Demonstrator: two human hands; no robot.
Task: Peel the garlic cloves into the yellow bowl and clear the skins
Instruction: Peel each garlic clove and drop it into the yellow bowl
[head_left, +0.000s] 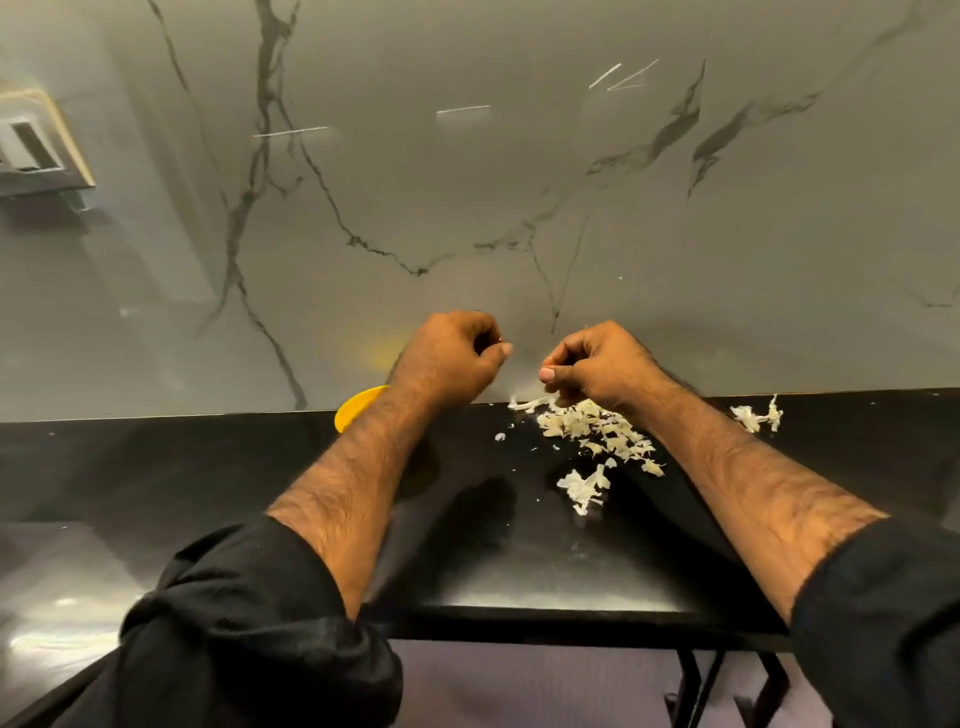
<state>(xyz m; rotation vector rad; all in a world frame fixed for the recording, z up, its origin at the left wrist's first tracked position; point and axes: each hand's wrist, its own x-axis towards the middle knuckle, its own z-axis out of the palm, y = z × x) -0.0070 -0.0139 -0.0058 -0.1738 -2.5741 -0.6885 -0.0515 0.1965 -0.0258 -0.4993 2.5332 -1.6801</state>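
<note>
Left hand (449, 358), right hand (597, 366): grip curled, contents indiscernible. Risk: skins (597, 434) right of yellow bowl (356, 413) scattering across worktop (208, 467).

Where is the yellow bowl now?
In the head view, the yellow bowl sits on the black counter by the marble wall, mostly hidden behind the left forearm.

Bowl (354, 410) left of skins (597, 431)
</note>
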